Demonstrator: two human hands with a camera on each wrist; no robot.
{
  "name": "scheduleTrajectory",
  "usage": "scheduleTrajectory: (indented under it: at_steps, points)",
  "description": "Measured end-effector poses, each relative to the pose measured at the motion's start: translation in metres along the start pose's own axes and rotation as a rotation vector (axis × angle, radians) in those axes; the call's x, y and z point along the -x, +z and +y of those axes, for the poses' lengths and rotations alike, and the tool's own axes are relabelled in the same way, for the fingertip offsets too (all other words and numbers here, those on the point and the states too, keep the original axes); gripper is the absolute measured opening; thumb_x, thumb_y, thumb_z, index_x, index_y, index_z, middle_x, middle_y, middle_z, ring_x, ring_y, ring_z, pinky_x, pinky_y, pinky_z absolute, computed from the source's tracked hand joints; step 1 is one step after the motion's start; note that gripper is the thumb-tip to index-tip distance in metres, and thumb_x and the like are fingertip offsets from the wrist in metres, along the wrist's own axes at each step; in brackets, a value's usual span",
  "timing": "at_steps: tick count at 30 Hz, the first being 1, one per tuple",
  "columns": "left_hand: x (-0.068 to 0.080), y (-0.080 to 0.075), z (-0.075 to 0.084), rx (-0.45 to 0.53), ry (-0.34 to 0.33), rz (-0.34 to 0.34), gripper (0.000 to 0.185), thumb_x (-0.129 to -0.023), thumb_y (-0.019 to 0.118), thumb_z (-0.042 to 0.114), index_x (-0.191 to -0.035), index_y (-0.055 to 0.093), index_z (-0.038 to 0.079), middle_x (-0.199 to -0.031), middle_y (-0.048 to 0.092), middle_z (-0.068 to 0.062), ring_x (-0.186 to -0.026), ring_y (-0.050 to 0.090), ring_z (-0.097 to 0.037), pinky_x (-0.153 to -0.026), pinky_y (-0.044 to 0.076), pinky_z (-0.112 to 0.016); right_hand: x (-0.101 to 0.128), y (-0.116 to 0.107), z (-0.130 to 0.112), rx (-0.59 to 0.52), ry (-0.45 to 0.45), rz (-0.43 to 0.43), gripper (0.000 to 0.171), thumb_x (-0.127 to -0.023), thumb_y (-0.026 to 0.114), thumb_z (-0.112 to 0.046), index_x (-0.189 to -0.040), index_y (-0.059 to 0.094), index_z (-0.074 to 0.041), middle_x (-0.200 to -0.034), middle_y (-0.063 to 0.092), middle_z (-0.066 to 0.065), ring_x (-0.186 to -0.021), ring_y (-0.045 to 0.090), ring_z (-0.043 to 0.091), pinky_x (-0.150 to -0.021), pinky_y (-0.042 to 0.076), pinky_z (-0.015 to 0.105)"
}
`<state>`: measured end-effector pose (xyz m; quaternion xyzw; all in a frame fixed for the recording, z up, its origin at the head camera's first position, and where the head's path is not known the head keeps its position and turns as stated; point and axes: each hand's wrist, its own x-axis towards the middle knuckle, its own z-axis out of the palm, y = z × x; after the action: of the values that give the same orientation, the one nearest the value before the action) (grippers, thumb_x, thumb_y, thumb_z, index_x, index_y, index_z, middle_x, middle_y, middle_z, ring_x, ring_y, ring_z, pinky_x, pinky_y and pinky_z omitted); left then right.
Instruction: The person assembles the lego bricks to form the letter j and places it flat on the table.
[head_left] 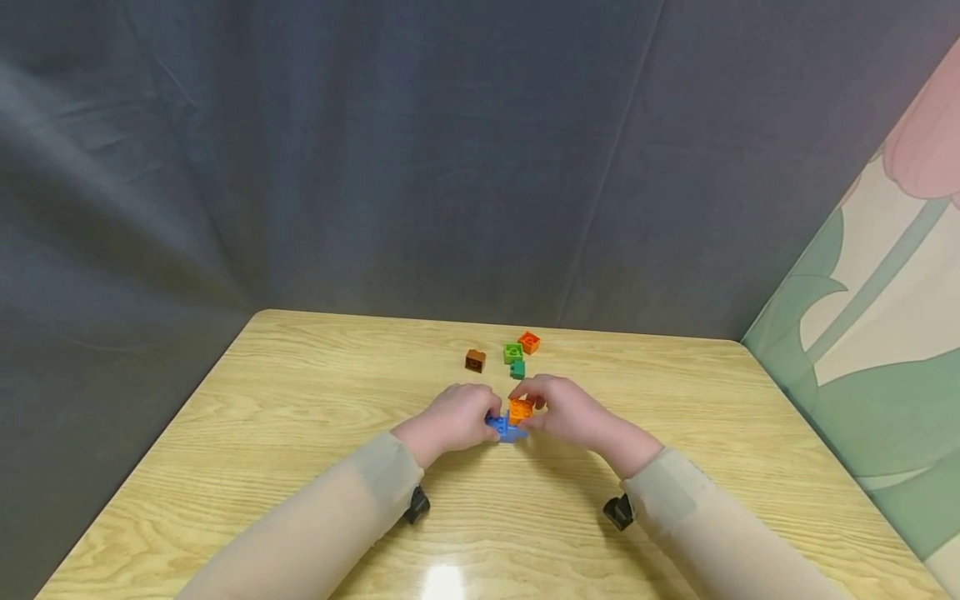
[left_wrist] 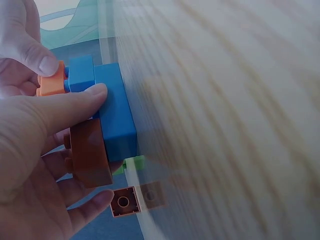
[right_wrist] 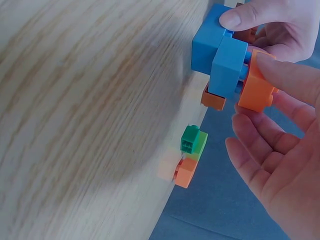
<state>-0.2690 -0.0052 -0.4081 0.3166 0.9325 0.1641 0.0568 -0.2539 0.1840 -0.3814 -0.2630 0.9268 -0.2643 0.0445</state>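
Observation:
Over the middle of the table, my left hand (head_left: 453,417) grips a large blue brick (left_wrist: 120,117), thumb along its side. A brown brick (left_wrist: 89,155) with a curved side sits against that blue brick, beneath the left hand in the head view. A smaller blue brick (right_wrist: 227,67) is joined to the large one, its studs partly showing. My right hand (head_left: 566,408) pinches an orange brick (right_wrist: 256,82) between thumb and fingers. The orange brick is at the smaller blue brick's studs, with a narrow gap between them in the right wrist view.
Beyond the hands lie a loose brown brick (head_left: 476,360), a light green brick (head_left: 513,353), a dark green brick (head_left: 517,370) and a red-orange brick (head_left: 529,342). A dark curtain (head_left: 450,167) hangs behind the wooden table (head_left: 300,400); a flowered panel (head_left: 885,350) stands right.

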Motion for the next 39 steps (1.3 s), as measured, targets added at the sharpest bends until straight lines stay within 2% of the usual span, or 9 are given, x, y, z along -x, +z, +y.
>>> scheduleTrajectory:
  at_steps: [8,23,39]
  points:
    - [-0.0001,0.0022,-0.0006,-0.005,-0.002,-0.003,0.017,-0.073,0.073,0.031,-0.080,0.064,0.019,-0.073,0.050,0.010,-0.066,0.047,-0.012,-0.067,0.034,-0.030,0.0004,0.0007,-0.0018,0.008,0.001,-0.016,0.034,-0.071,0.076,-0.010,-0.103,0.064,-0.013,-0.087,0.056,-0.005,-0.079,0.051,0.021,-0.068,0.042,0.031]
    - [0.0007,0.0012,0.0000,0.014,-0.014,-0.005,0.018,-0.073,0.074,0.030,-0.081,0.064,0.018,-0.072,0.050,0.010,-0.065,0.047,-0.012,-0.064,0.035,-0.029,0.0001,0.0035,0.0015,0.028,-0.029,0.007,0.035,-0.070,0.076,-0.011,-0.103,0.064,-0.013,-0.088,0.056,-0.007,-0.078,0.050,0.015,-0.069,0.043,0.029]
    - [0.0005,0.0024,-0.0015,0.011,-0.012,0.006,0.018,-0.073,0.074,0.031,-0.081,0.064,0.018,-0.073,0.050,0.010,-0.064,0.047,-0.012,-0.062,0.037,-0.027,0.0022,0.0064,0.0027,0.072,-0.038,0.027,0.035,-0.071,0.076,-0.013,-0.103,0.063,-0.016,-0.087,0.053,-0.008,-0.080,0.051,0.017,-0.069,0.043,0.026]
